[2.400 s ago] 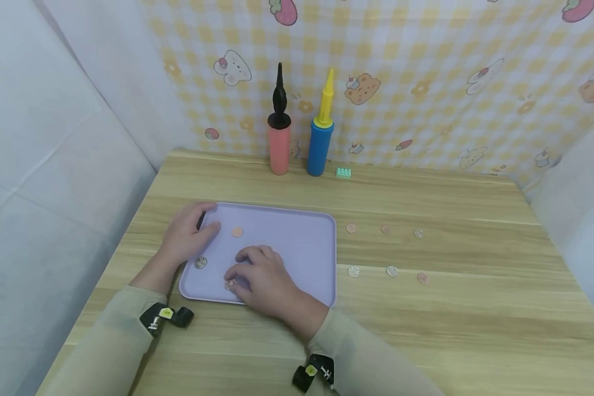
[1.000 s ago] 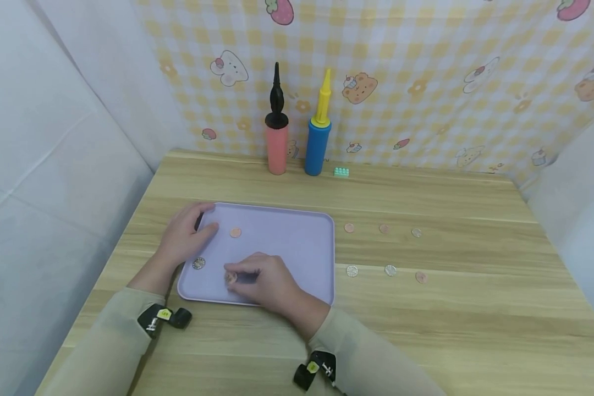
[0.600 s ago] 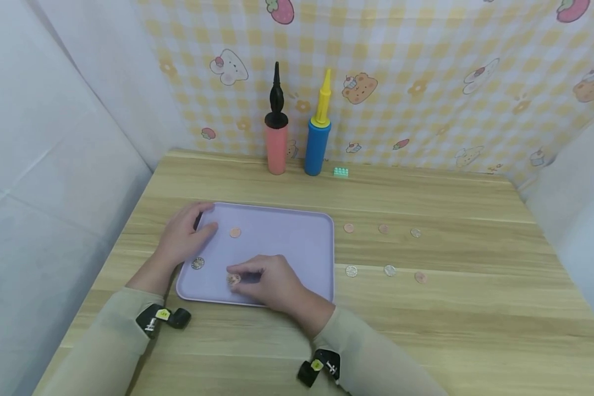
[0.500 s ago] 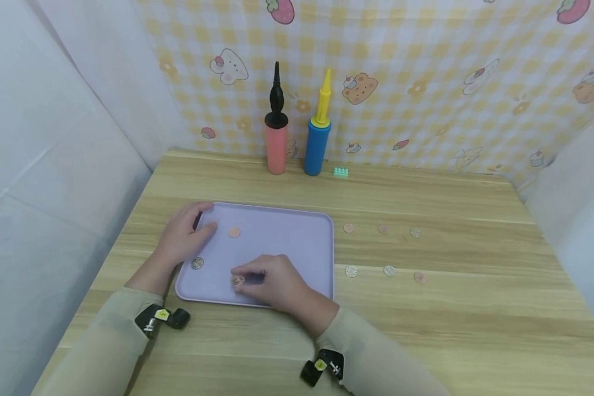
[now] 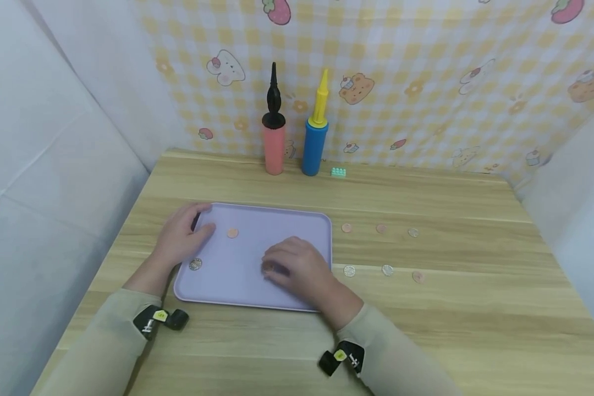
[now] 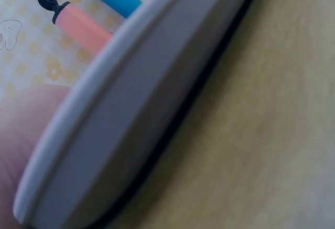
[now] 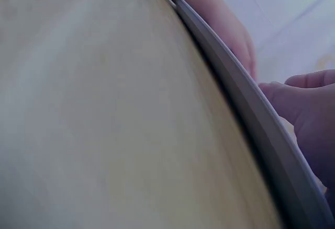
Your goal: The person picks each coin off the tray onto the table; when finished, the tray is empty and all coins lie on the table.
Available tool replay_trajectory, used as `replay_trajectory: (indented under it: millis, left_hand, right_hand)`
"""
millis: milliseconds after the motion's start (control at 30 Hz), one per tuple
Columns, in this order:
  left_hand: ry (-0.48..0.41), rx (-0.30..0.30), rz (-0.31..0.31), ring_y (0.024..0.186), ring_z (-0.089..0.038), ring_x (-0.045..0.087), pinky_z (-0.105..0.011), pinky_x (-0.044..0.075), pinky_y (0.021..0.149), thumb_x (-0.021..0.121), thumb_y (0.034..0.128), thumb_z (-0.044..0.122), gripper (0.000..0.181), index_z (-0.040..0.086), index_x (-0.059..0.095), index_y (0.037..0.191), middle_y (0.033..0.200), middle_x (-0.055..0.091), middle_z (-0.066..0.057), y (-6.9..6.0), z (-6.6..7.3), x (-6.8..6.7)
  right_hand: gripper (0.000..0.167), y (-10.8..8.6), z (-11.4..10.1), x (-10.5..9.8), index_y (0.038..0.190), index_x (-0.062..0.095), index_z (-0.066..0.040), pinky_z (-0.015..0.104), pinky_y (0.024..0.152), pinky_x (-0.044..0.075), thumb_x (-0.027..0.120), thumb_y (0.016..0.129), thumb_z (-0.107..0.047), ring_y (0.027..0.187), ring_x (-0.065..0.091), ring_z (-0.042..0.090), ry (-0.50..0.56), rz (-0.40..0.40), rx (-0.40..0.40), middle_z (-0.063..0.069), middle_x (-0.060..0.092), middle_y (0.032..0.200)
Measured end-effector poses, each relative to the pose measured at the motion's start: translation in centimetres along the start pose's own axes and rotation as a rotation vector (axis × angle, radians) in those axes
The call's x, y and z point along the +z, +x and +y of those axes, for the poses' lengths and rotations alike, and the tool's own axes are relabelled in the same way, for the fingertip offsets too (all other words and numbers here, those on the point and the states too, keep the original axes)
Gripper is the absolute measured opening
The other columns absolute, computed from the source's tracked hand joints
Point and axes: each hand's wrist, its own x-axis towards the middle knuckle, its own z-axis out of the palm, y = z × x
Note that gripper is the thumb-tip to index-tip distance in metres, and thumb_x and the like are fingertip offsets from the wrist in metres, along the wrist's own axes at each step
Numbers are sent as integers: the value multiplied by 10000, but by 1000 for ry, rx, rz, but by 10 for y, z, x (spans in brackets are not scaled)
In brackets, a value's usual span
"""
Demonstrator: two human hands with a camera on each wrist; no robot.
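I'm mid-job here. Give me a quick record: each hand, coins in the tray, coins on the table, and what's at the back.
Left hand: rests on the tray, at its left edge
Right hand: pinches a held coin over the tray
Loose in tray: copper coin, grey coin
On table: six coins in two rows, right of tray
Back: pink pump, blue pump, green block

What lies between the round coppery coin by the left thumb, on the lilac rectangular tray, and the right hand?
The head view shows bare tray from that coin to the right hand.
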Motion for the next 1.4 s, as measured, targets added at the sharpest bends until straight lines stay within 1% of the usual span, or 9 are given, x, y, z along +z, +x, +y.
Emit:
replay_trajectory:
  millis: [167,267,533,667,800,967,1033,1267,1400]
  left_hand:
    - [6,11,3,1450,-504,424,-684,292,1188,674,1022,239,538,-3,561,1488,1534,520,-281,0,-1,1]
    - [10,13,3,1447,-500,429,-681,291,1190,678,1020,237,535,-4,564,1484,1528,527,-280,0,0,2]
    - [13,4,-9,1457,-505,419,-685,283,1196,671,1029,239,536,-4,555,1492,1537,517,-281,0,0,3]
    - [10,0,-13,1461,-505,414,-681,291,1197,660,1035,245,542,-5,546,1502,1545,511,-280,1,-1,3]
    - [7,0,-9,1459,-506,419,-682,302,1192,659,1036,238,537,-6,548,1501,1543,514,-279,0,-2,2]
    - [3,13,2,1451,-506,426,-678,303,1191,665,1032,228,527,-10,557,1490,1532,525,-280,0,-4,2]
    - [3,13,1,1450,-510,424,-684,302,1186,663,1034,235,528,-7,557,1491,1533,523,-280,0,-4,2]
    - [1,5,-7,1457,-508,415,-691,290,1190,658,1035,246,533,-1,553,1495,1540,520,-271,-1,0,0]
    - [1,8,-8,1456,-506,419,-690,290,1190,657,1034,251,531,2,556,1492,1537,527,-269,-1,1,0]
  right_hand:
    - [247,-11,16,-15,1035,808,-113,336,1017,543,929,837,-196,1077,702,181,-59,85,41,2,790,1098]
    - [269,-19,25,-23,1057,808,-101,349,1003,554,929,834,-193,1077,700,205,-79,100,87,12,785,1102]
    - [252,-45,51,-54,1083,783,-112,408,983,537,905,871,-172,1097,666,220,-57,133,323,10,770,1128]
    - [257,-59,69,-73,1123,770,-111,478,1004,535,879,902,-180,1110,670,271,-104,155,447,46,763,1138]
    - [251,-71,90,-93,1106,777,-66,544,1006,530,880,894,-151,1090,695,364,-187,228,489,131,773,1134]
    - [242,-85,111,-113,1100,771,-15,568,1053,499,867,891,-90,1129,676,412,-203,339,584,181,766,1141]
    - [260,-90,117,-119,1112,765,-5,580,1074,484,866,886,-83,1165,658,425,-216,367,625,195,757,1161]
    - [298,-105,129,-136,1134,757,26,591,1005,541,870,889,-98,1180,655,447,-292,408,692,234,736,1184]
    - [317,-113,132,-147,1203,745,7,591,1119,459,831,942,-153,1264,611,443,-256,402,836,223,712,1262]
